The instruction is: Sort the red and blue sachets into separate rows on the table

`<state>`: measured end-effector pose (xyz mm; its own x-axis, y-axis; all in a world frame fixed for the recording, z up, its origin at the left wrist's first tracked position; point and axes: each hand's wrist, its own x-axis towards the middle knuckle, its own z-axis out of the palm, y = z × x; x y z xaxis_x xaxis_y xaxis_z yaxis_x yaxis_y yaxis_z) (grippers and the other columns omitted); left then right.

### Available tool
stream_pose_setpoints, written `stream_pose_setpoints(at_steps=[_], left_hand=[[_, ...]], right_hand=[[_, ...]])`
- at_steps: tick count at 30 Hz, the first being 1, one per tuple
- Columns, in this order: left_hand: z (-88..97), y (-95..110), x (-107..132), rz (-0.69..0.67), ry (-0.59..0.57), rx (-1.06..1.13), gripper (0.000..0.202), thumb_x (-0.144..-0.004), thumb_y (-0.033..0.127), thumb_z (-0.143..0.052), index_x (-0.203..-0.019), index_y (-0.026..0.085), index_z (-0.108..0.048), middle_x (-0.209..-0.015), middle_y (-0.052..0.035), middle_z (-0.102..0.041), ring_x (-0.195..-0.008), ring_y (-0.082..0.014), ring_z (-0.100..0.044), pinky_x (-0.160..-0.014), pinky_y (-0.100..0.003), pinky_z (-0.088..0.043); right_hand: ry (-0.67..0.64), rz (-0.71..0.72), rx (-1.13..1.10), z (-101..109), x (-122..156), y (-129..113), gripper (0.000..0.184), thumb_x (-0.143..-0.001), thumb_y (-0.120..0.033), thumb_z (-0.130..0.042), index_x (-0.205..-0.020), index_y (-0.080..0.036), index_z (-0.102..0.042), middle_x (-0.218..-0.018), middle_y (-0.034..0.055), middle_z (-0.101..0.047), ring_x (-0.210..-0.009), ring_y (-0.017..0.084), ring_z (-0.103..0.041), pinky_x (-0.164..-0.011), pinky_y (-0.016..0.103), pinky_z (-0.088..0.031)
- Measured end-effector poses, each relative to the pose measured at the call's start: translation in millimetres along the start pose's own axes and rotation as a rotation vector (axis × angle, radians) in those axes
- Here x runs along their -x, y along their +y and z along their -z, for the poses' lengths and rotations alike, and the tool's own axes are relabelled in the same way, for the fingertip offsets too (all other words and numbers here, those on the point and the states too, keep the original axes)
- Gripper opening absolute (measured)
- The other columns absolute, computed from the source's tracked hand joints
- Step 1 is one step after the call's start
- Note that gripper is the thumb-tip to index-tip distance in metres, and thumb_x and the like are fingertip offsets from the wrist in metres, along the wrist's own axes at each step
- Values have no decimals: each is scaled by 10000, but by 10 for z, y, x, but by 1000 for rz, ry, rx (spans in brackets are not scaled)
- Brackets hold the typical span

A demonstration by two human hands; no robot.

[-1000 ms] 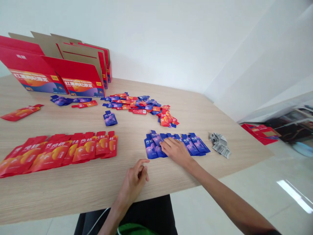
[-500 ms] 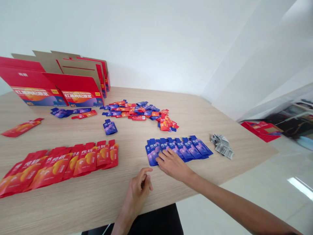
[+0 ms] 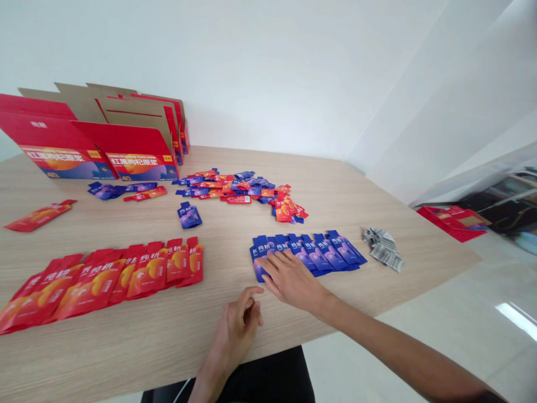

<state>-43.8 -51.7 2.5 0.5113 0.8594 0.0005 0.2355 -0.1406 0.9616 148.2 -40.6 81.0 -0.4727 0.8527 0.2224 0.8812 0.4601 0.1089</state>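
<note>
Right hand (image 3: 289, 280) laid flat, fingers spread, on the left end of the blue row (image 3: 312, 252), a fan of overlapping blue sachets near the front edge of the tabletop (image 3: 235, 235), right of centre. The open palm pinches nothing and seems to press the end sachets down so the overlap keeps even. Left hand (image 3: 237, 327) rests just beside it at the front edge, fingers loosely curled, thumb near the forefinger, with nothing visible in it. Red row (image 3: 104, 277), fanned the same way, lies along the front edge toward the left, well apart, so the colours are kept separate. Unsorted pile (image 3: 243, 190) of both colours sits mid-table; a lone blue sachet (image 3: 189, 215) lies between the pile and the red row. Open boxes (image 3: 96, 145) stand at the far left corner. Silver packets (image 3: 384, 252) lie just right of the blue row.
</note>
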Motion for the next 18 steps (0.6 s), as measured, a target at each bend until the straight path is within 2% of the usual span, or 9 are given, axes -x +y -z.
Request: stream_pose_setpoints(at_steps=[3, 5, 9, 12, 15, 18], left_hand=[[10, 43, 8, -22, -12, -38, 357, -1027, 378, -409, -1205, 177, -645, -622, 27, -646, -512, -138, -526, -547, -251, -352], [15, 73, 14, -28, -17, -57, 349, -1028, 364, -400, -1181, 181, -654, -622, 27, -648, -517, -139, -540, -559, -252, -358], [14, 101, 23, -14, -24, -77, 334, -1039, 348, -398, -1174, 202, -666, -630, 33, -649, -531, -139, -566, -574, -250, -370], [1, 93, 18, -14, -26, -69, 318, -1032, 311, -409, -1182, 210, -670, -627, 37, -637, -542, -141, -581, -577, -249, -378], [-13, 73, 11, -28, -19, -45, 317, -1023, 271, -411, -1190, 215, -674, -627, 34, -634, -541, -146, -588, -576, -253, -384], [-22, 64, 11, -47, -18, -28, 315, -1005, 231, -425, -1178, 224, -688, -629, 23, -633, -537, -157, -591, -566, -263, -389]], right_hand=[[0, 16, -123, -34, -241, 81, 305, -1014, -219, -581, -1312, -179, -629, -1149, 111, -719, -1038, 267, -637, -954, 429, -465], [17, -3, -178, -109, -483, 249, 305, -1004, -217, -581, -1301, -174, -632, -1186, 122, -699, -1082, 275, -618, -969, 432, -474], [94, -146, -274, -371, -1116, 716, 364, -947, -170, -593, -1310, -169, -624, -1273, 147, -639, -1189, 290, -578, -1053, 459, -463], [61, -241, -415, -595, -1636, 870, 378, -919, -147, -606, -1295, -184, -624, -1269, 126, -644, -1191, 258, -600, -1068, 428, -467], [-79, -311, -525, -750, -2094, 668, 330, -974, -254, -608, -1289, -158, -619, -1282, 143, -658, -1201, 239, -625, -1052, 381, -480], [-148, -365, -502, -805, -2443, 225, 512, -994, -507, -608, -1359, -149, -584, -1398, 192, -603, -1320, 307, -572, -1084, 434, -465]])
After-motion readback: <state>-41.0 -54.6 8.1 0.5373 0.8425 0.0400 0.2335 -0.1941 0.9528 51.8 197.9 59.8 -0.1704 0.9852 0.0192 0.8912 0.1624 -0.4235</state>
